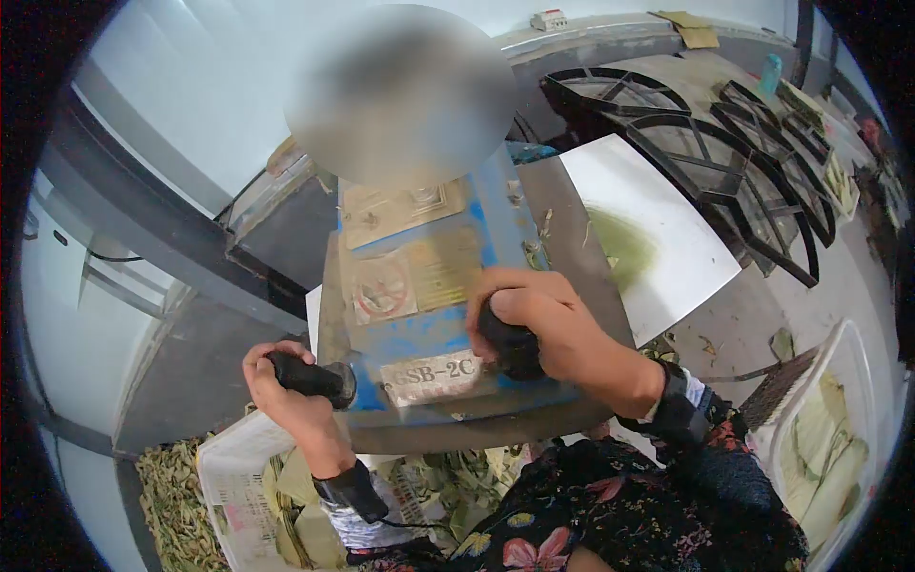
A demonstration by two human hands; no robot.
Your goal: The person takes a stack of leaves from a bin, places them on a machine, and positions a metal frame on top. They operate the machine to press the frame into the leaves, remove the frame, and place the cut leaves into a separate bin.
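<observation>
A blue, dust-covered machine head (410, 336) with a "GSB-2C" plate (434, 375) fills the middle of the head view. Two black handles stick out from its near side. My left hand (286, 393) is wrapped around the left handle (303, 375), thumb and fingers curled over it. Around the right handle (513, 345) my right hand (562, 329) is closed, its thumb near the top of the grip. A worn warning sticker (383, 289) lies on the machine between them. The machine's far top is hidden by a blurred patch.
A white crate (224, 491) with pale leaves stands low left, beside loose leaves (167, 496). Another white crate (863, 381) of leaves is at right. Behind it, black metal frames (705, 157) lie near a white board (681, 248) with green dust.
</observation>
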